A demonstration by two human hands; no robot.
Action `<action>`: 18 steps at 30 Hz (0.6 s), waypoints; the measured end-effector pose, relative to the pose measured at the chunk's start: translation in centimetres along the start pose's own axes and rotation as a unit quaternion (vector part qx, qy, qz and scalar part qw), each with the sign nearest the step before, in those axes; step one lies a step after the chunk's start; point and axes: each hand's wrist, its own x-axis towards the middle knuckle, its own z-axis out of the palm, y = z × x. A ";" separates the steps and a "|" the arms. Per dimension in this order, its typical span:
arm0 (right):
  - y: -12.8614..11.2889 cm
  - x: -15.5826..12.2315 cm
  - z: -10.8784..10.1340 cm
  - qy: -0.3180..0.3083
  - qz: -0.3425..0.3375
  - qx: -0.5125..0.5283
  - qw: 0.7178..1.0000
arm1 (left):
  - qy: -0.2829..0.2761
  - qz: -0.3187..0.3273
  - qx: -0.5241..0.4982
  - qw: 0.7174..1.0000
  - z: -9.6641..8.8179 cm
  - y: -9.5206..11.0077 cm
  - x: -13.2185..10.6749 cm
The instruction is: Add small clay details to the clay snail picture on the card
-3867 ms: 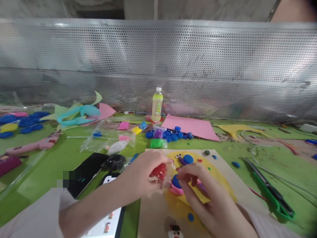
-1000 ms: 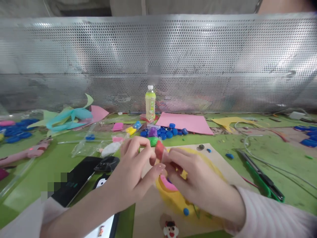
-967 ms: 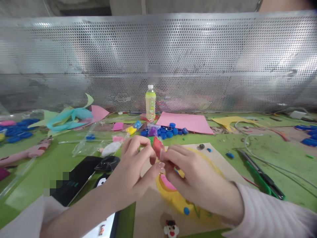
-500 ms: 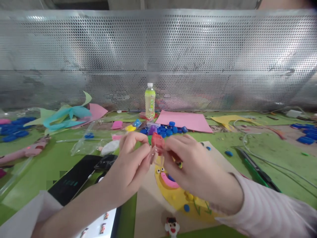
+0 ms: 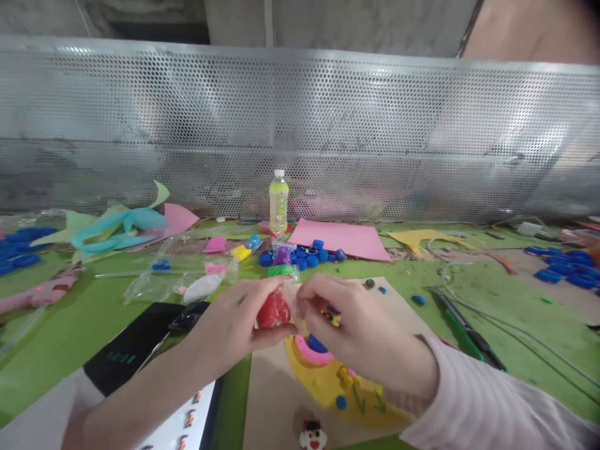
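Note:
My left hand (image 5: 229,322) is wrapped round a small clear bag with a red lump of modelling clay (image 5: 273,310) inside. Fingertips of my right hand (image 5: 363,331) pinch the bag's clear plastic end (image 5: 294,301), just right of the red lump. Both hands are above a beige board (image 5: 267,400). On the board lies a yellow clay shape (image 5: 302,375) with a pink curved strip (image 5: 309,355) and small flowers, partly hidden by my right hand. A little white clay figure (image 5: 313,435) with a red and black top is at the board's lower edge.
A black phone (image 5: 131,344) and a lit screen (image 5: 185,422) lie at left, near a pink glue gun (image 5: 51,289). Behind my hands are blue caps (image 5: 312,259), a drink bottle (image 5: 279,203) and pink sheets (image 5: 340,239). A utility knife (image 5: 469,331) lies at right.
The red clay bag has gone from between my fingertips into my left hand's grasp, lower and further left. My right hand now pinches its clear end. The view has tilted up slightly.

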 end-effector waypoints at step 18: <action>1.3 0.9 1.3 0.109 0.003 -0.004 0.994 | 0.018 0.042 0.128 0.991 0.0 1.0 0.9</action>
